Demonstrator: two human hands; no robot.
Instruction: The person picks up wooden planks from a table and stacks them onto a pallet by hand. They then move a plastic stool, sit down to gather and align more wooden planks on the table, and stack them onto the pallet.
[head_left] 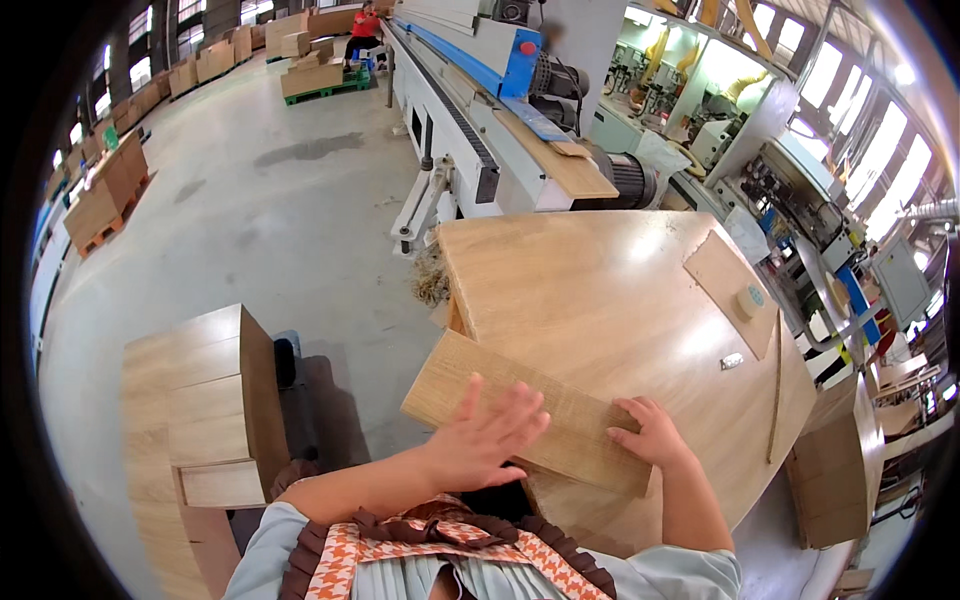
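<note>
A rectangular wood-grain board (560, 408) lies aslant at the near left of a large wood-topped table (600, 290), its left end jutting past the table's edge. Over the board's middle is my left hand (490, 432), fingers spread and slightly blurred; whether the palm touches the surface I cannot tell. My right hand (652, 436) grips the board near its right end, the thumb resting on the top face and the other fingers curled at the far edge.
On the table lie a thin panel (722, 285) with a round tape roll (750, 298), a small metallic piece (732, 361) and a narrow strip (776, 390). Stacked boards (215, 400) stand at left. Beyond the table runs a long machine (490, 100); a person in red (364, 30) sits far off.
</note>
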